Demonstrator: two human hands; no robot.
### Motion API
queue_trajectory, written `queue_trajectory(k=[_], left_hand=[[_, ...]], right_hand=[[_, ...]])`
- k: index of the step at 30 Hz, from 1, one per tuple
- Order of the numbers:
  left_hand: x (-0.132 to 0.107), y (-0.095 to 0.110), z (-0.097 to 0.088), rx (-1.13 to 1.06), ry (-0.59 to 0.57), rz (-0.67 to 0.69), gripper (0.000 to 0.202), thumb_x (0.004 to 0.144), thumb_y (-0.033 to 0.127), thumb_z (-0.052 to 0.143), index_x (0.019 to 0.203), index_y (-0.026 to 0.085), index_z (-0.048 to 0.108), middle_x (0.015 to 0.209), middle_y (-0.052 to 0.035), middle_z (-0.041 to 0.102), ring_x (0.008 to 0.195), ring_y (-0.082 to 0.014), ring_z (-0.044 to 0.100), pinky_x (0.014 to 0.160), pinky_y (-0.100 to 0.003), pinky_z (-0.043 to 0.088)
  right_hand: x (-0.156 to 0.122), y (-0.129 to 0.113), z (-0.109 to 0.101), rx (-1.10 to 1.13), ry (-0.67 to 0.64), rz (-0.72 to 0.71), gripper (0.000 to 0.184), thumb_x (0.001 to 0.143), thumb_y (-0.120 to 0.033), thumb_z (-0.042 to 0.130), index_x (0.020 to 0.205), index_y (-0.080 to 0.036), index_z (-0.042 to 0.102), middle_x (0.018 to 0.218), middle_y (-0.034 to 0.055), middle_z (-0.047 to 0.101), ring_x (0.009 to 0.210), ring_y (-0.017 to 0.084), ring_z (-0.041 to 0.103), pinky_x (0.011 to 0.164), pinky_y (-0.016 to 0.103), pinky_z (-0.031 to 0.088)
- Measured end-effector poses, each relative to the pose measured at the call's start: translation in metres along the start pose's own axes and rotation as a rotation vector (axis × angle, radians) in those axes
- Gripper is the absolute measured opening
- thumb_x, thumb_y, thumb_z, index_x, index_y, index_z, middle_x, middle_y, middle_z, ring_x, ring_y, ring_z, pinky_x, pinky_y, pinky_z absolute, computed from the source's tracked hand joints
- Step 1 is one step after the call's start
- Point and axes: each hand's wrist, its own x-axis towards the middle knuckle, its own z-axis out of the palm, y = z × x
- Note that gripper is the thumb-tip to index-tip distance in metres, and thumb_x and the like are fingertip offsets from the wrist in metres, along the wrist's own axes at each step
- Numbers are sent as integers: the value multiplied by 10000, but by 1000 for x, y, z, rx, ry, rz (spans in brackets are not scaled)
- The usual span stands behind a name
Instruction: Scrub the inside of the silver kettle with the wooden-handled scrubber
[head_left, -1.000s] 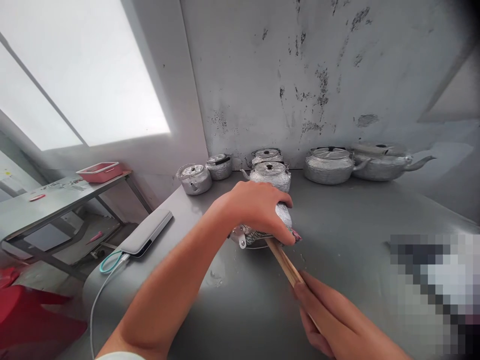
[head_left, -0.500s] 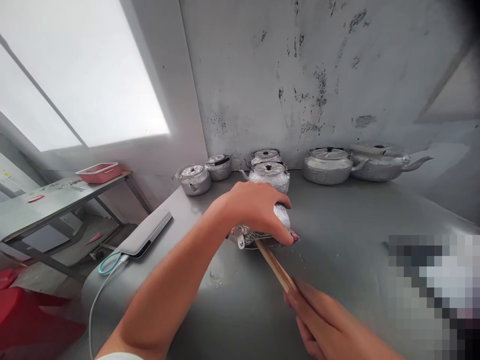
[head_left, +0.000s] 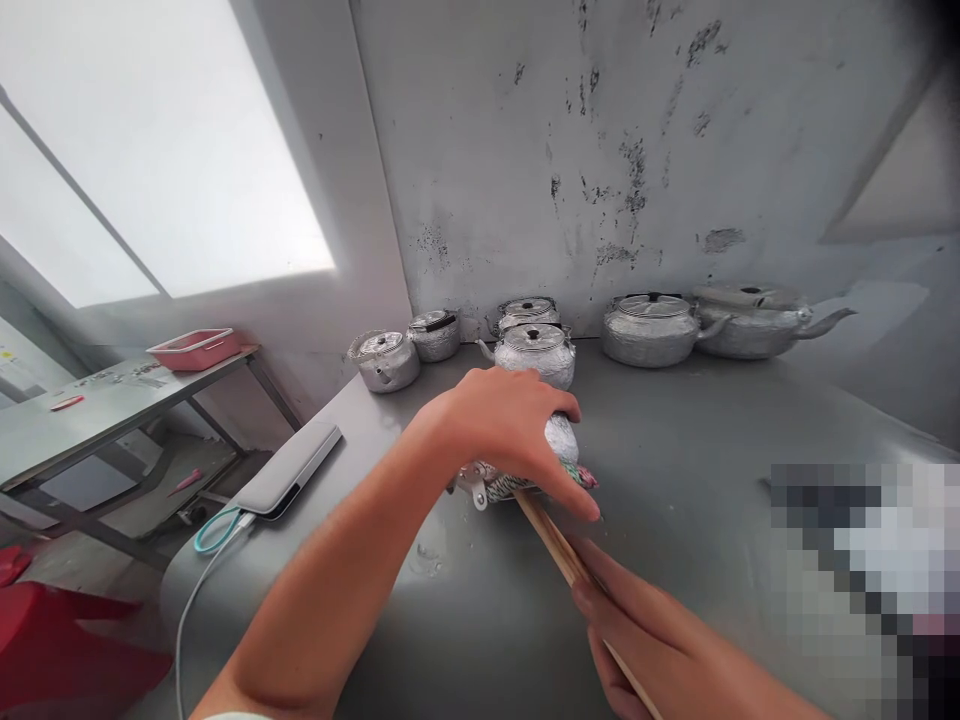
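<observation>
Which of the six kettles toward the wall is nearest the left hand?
The front kettle of the middle pair, beyond the left hand; its partner stands behind it, the left pair and right pair off to either side.

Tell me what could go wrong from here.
The wooden stick in the right hand might slip and jab the thumb of the left hand, which is close to its far end.

A forward push on the silvery object under the left hand could bump the lidded kettle just beyond.

A snag on the cable could drag the grey device.
</observation>
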Motion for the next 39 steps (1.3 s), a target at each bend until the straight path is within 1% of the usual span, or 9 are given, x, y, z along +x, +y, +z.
queue_trajectory(k=[4,10,16,21,26,29,33,36,39], left_hand=[[-3,1,-2,-17,-32,-4,967,549,916,565,1334,353,552,1208,-31,627,1019,-300,599,816,-396,488],[-8,-2,-5,-46,-60,-16,923,546,854,636,1323,366,538,1198,-31,624,1039,-297,591,766,-351,491],[-10,-8,-10,-83,-108,-30,918,520,829,676,1305,382,518,1195,-15,601,1011,-279,596,731,-327,488],[-13,-10,-13,-98,-150,-28,948,502,851,670,1312,390,496,1229,-9,577,1008,-272,601,732,-325,489],[-13,-9,-14,-106,-183,-46,907,527,774,710,1318,394,483,1291,-18,542,988,-269,608,709,-319,495],[-12,-6,-14,-92,-183,-57,872,551,727,723,1319,390,485,1281,-28,541,982,-264,612,705,-318,502],[-12,-4,-15,-68,-166,-57,842,585,731,695,1332,397,497,1258,-25,562,1068,-293,584,757,-339,503],[-13,-4,-15,-67,-168,-43,842,592,698,705,1353,400,505,1259,-11,592,1131,-310,558,794,-343,499],[-13,-5,-15,-68,-162,-25,852,603,695,697,1379,402,502,1308,2,585,1173,-312,539,826,-345,497]], right_hand=[[-1,-8,-4,-103,-108,126,428,1028,-440,214,848,-231,542,631,-26,516,428,88,417,379,191,342],[-1,-28,-4,-127,-60,48,247,994,-283,300,940,-226,534,715,-46,482,461,82,477,420,191,450],[6,-45,-7,-152,-1,18,300,984,-374,325,838,-196,518,654,-46,436,472,96,453,411,200,430],[5,-39,-1,-53,20,35,225,958,-281,353,860,-189,534,651,-56,397,499,90,393,420,182,385],[-2,-31,5,18,-7,-31,337,984,-466,355,900,-208,556,630,-53,402,514,104,361,408,193,319],[-3,-27,9,35,-22,-110,330,979,-489,392,868,-220,547,614,-57,390,508,106,344,408,210,293],[0,-21,11,77,89,-205,319,991,-471,388,864,-223,544,628,-59,372,547,116,348,492,226,344],[2,-20,8,39,53,-229,283,978,-448,420,895,-226,573,645,-44,442,575,129,407,553,241,384],[2,-23,5,11,69,-206,319,961,-479,430,852,-224,588,633,-33,458,558,138,401,524,259,362]])
